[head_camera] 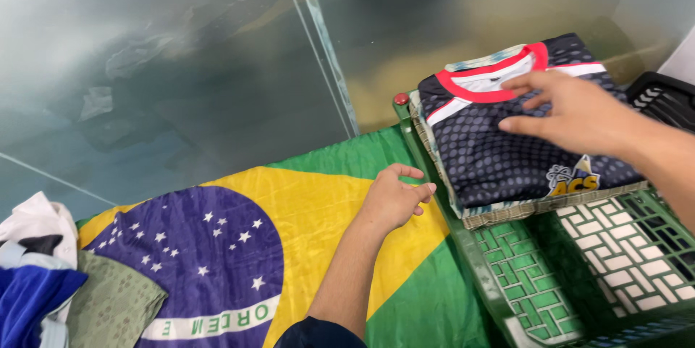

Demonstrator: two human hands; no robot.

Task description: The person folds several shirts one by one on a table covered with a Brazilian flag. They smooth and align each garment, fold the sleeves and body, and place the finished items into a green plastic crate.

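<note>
My right hand (575,111) lies flat, fingers spread, on a folded dark dotted jersey (499,156) with a red collar. That jersey tops a small stack of folded clothes, with a plaid garment (507,213) under it, at the far end of a green plastic crate (536,283). My left hand (394,196) hovers loosely curled and empty over a green, yellow and blue flag cloth (289,247), just left of the crate's rim.
A pile of unfolded clothes (43,276), white, blue and olive, sits at the left edge on the flag cloth. A glass pane (181,66) rises behind the surface. A black crate (662,98) shows at the far right.
</note>
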